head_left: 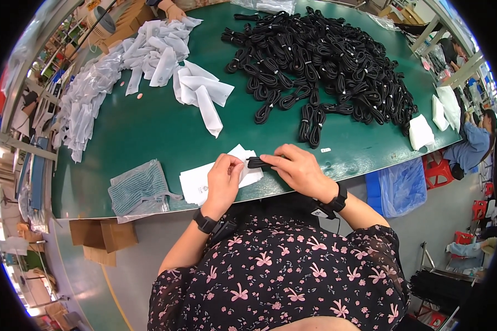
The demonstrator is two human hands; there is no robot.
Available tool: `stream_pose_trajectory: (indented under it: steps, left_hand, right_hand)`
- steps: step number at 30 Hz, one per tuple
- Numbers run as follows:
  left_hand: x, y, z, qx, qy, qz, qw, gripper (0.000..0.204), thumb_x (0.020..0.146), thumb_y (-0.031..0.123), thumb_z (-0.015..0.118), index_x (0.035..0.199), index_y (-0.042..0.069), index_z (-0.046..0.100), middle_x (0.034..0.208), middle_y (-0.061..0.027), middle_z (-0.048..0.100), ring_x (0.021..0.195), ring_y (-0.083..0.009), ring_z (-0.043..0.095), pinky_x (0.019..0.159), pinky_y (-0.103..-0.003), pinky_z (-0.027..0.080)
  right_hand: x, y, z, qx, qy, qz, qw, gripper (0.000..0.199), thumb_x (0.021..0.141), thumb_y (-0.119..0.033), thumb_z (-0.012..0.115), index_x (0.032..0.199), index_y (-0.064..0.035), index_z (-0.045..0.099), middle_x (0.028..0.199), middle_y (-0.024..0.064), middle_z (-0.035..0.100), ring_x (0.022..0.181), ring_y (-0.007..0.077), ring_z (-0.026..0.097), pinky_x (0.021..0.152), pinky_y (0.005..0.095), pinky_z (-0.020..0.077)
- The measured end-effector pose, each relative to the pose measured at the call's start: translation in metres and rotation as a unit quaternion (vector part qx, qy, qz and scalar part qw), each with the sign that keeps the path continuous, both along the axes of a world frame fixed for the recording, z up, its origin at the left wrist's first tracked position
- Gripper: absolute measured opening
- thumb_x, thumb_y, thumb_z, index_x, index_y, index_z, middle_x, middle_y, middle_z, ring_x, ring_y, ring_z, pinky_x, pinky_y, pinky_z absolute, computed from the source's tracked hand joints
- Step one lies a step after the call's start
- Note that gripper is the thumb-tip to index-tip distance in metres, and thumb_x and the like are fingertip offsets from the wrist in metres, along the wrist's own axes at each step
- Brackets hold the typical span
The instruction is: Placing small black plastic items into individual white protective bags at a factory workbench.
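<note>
My right hand (301,170) grips a small bundled black cable (257,163) between thumb and fingers, its end pointing left toward my other hand. Thumb and fingertips of my left hand (224,179) pinch at the edge of a white bag (238,151), though the exact grip is partly covered. Beneath that hand, a few flat white bags (196,184) with a small dark print lie at the table's near edge.
A large heap of bundled black cables (326,60) covers the far middle and right. Filled pale pouches (160,60) pile at far left, where another person's hand (175,12) reaches in. A striped cloth in clear plastic (139,189) lies near left; a blue bin (397,187) stands below right.
</note>
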State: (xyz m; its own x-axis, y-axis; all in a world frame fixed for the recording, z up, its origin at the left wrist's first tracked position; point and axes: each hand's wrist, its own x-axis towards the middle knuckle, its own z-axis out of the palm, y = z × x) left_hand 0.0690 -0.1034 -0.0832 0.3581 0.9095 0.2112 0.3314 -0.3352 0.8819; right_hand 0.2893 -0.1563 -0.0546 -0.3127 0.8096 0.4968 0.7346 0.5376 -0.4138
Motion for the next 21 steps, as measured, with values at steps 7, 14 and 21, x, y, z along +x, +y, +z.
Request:
stream_pose_trajectory:
  steps: [7,14,21]
  left_hand:
    - [-0.003,0.000,0.016,0.243,0.052,-0.114,0.962,0.009,0.084,-0.002,0.062,0.090,0.002,0.057,0.095,-0.0119,0.058,0.083,-0.0287,0.055,0.074,-0.036,0.047]
    - [0.002,0.012,0.025,0.201,0.023,-0.082,0.976,0.006,0.088,0.003,0.062,0.090,0.001,0.057,0.097,-0.0094,0.059,0.085,-0.0246,0.054,0.073,-0.033,0.045]
    - [-0.008,0.067,0.060,-0.073,-0.186,-0.051,0.979,0.013,0.096,0.015,0.061,0.097,0.002,0.061,0.089,0.0029,0.055,0.074,-0.0057,0.047,0.066,-0.021,0.039]
  right_hand:
    - [-0.005,0.002,-0.010,-0.227,0.179,0.014,0.957,0.033,0.087,-0.003,0.066,0.119,-0.0083,0.064,0.093,0.0069,0.059,0.078,0.0212,0.059,0.068,0.0303,0.0501]
    - [-0.017,0.010,-0.004,-0.080,0.207,0.061,0.973,0.030,0.091,-0.003,0.062,0.121,-0.0054,0.061,0.094,0.0075,0.058,0.080,0.0175,0.058,0.072,0.0288,0.0496]
    - [-0.010,0.038,0.023,-0.027,0.233,0.022,0.972,0.035,0.092,-0.002,0.059,0.126,-0.0056,0.058,0.094,0.0114,0.056,0.078,0.0229,0.057,0.073,0.0299,0.0497]
